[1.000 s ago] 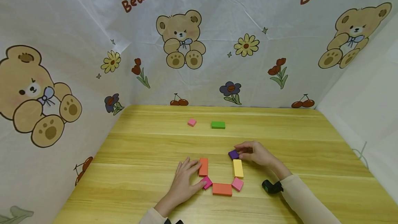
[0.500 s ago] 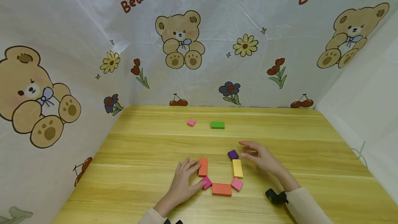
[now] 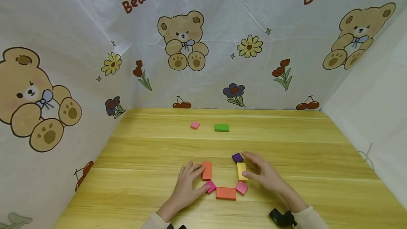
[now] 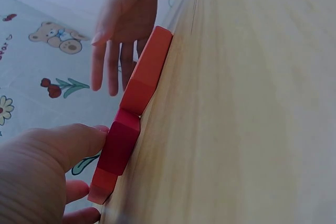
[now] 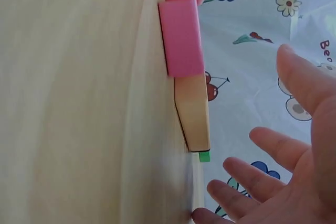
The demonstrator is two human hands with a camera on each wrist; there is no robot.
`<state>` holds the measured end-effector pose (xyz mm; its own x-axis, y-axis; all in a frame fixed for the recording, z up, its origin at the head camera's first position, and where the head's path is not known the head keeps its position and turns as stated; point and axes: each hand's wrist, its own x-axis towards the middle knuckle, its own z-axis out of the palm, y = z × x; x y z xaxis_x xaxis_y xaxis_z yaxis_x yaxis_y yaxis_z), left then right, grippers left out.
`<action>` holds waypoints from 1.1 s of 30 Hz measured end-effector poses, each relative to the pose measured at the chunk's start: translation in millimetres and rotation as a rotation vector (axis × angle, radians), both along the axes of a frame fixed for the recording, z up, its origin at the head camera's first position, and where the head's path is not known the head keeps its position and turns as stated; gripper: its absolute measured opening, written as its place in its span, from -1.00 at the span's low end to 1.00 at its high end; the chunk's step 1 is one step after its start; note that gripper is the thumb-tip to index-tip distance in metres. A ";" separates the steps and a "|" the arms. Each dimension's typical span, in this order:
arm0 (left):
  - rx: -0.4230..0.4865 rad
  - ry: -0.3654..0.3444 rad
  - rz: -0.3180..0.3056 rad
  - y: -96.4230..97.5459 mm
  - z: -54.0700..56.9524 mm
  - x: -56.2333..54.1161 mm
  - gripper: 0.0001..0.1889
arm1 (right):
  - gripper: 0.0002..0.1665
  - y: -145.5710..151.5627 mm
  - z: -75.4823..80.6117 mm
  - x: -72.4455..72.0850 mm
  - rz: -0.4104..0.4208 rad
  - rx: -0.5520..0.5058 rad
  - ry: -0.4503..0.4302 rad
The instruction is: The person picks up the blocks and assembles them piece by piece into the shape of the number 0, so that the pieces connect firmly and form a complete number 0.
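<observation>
Several coloured blocks form a U on the table. My left hand (image 3: 187, 186) lies at its left side, thumb on the magenta block (image 3: 210, 186) and fingertips at the upright orange block (image 3: 207, 171). A second orange block (image 3: 226, 193) makes the base, touching a pink block (image 3: 241, 188). Above that, the yellow block (image 3: 241, 171) and the tilted purple block (image 3: 237, 157) make the right side. Over and beside these two hovers my right hand (image 3: 265, 176), fingers spread and holding nothing. In the right wrist view its fingers stand apart from the yellow block (image 5: 193, 114).
Farther back on the wooden table (image 3: 152, 144) lie a small pink block (image 3: 195, 125) and a green block (image 3: 222, 128). A bear-print sheet (image 3: 216, 45) hangs behind and at the left. A black wrist device (image 3: 282, 217) is by the right sleeve.
My right hand has let go of the purple block, drawn away to the right, then come nearer me beside the yellow block. My left hand stays in place.
</observation>
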<state>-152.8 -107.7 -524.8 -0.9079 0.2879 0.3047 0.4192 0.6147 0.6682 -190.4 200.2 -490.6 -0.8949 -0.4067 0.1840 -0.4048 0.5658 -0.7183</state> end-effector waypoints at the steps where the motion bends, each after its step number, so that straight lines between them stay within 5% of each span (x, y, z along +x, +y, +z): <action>1: 0.001 0.000 0.000 -0.1 -0.1 -0.1 -0.38 | -0.19 -0.4 -1.6 1.6 0.001 -0.006 -0.004; 9: 0.006 -0.025 -0.001 -0.4 1.3 -0.6 -0.38 | 0.03 0.1 -14.3 8.1 0.033 0.014 -0.033; 33: 0.021 -0.041 -0.002 -0.8 1.9 -0.3 -0.37 | 0.10 -5.3 -22.2 11.8 0.045 0.126 0.080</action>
